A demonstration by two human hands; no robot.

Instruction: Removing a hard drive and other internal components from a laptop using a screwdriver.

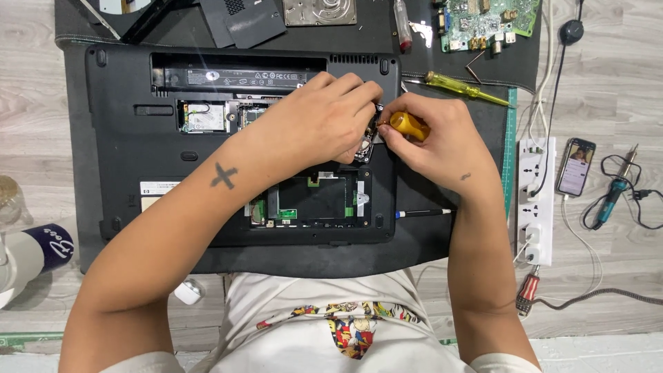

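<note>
At the centre of the upturned black laptop (138, 173), the right hand (442, 141) is clenched around the amber handle of a screwdriver (409, 126), its tip hidden behind the fingers at a small drive component (366, 146). The left hand (321, 121) presses down on that component, fingers curled over it. The laptop lies on a dark work mat (428, 242) covering a pale wood-grain tabletop (621, 83). A yellow screwdriver (466, 88), a green circuit board (487, 24), a white power strip (537, 200), a phone (576, 166) and a soldering iron (617, 186) lie to the right.
</note>
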